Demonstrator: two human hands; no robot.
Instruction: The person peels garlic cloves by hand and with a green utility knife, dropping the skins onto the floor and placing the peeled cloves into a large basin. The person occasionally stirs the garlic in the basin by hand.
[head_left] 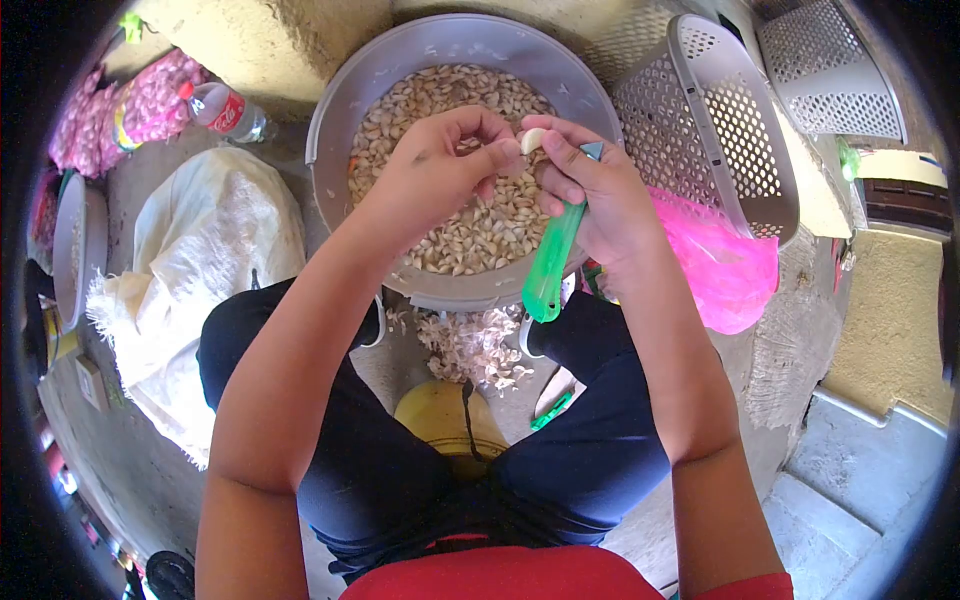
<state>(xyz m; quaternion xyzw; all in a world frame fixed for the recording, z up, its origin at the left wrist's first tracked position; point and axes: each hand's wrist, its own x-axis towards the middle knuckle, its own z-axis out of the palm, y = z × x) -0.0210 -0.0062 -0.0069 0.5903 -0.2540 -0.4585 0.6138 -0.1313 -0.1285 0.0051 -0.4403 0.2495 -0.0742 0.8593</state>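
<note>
A: In the head view, what did the containers hold?
B: The big grey tub (335,105) held a spread of garlic cloves (455,235) reaching close to its near rim. Beyond its right rim stood a perforated basket (690,100), with another perforated basket (835,75) farther right. Pink mesh sacks (165,100) past the left rim held bulbs.

A: And the counts?
B: Two baskets, one cola bottle (228,112), one white woven sack (205,235), one bright pink bag (715,260). The tub's cloves were too many to count. Papery skins (470,350) lay heaped on the floor just outside the tub's near rim.

A: Which clove was being handled?
B: A single pale clove (533,140), smooth, creamy white and curved, held up over the tub, nearer its right rim.

A: How were the fingers?
B: The right hand (595,185) pinched it between thumb and fingers, its palm also closed around a green-handled cutter (550,270). The left hand (445,160) had thumb and forefinger nearly together at the clove's edge; I couldn't tell whether they gripped it.
</note>
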